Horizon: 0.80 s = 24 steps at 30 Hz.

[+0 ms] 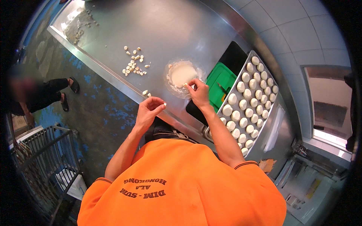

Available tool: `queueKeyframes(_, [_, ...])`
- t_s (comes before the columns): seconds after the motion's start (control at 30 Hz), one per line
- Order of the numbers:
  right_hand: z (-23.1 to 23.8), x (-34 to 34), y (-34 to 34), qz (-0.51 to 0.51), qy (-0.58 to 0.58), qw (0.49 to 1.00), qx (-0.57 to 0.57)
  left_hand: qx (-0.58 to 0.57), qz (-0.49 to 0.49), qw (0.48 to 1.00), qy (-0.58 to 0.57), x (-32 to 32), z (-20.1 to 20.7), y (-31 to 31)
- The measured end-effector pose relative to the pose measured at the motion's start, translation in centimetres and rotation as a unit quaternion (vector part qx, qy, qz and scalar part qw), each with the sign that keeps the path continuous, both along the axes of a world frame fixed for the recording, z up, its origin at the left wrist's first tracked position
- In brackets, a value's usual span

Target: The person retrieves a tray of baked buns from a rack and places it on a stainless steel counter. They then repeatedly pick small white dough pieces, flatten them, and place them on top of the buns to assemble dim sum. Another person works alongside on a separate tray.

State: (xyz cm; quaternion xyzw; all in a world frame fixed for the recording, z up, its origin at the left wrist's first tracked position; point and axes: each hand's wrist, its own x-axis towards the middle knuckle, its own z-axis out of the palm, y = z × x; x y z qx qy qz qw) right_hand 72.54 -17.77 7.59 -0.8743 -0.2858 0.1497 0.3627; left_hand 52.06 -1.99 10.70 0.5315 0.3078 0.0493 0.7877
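Observation:
My left hand is closed in a pinch on a small pale cut piece, just over the table's near edge. My right hand pinches a similar small piece at the near side of a clear bowl. Inside the bowl lies a white, powdery or pasty substance; I cannot tell which. A loose group of small pale pieces is scattered on the metal table left of the bowl. A few more pieces lie by the edge near my left hand.
At the right, a metal tray carries rows of round white dough pieces. A green flat item and a dark-and-yellow tool lie between bowl and tray. Left of the metal table are a rack and another person.

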Motion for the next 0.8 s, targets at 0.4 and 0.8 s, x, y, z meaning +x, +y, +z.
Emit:
queueKeyframes(0.4, [10.8,-4.3,-5.5,-0.127,0.421,0.804,0.4,-0.194,-0.03,0.978,-0.074,5.7,5.3,-3.2])
queueKeyframes(0.8, [6.7,-2.4,-5.6,-0.072,0.439,0.822,0.355,-0.144,0.011,0.989,0.011,1.8,3.7,-5.0])
